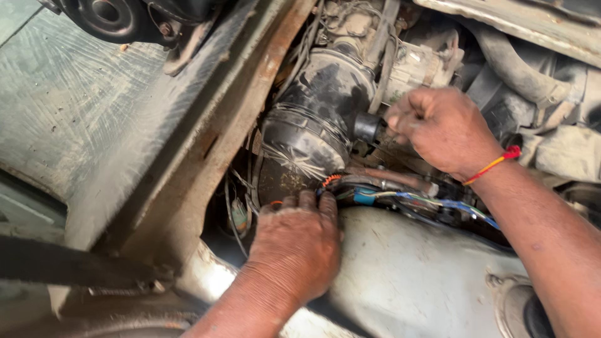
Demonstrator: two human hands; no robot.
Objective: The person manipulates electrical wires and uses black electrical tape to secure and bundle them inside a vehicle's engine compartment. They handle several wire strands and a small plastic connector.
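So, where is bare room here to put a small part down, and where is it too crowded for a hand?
Bare room: the flat grey panel left of the rusty rail, and the pale metal tank right of the left hand. Crowded: around the black cylinder and coloured wires, below the right hand.
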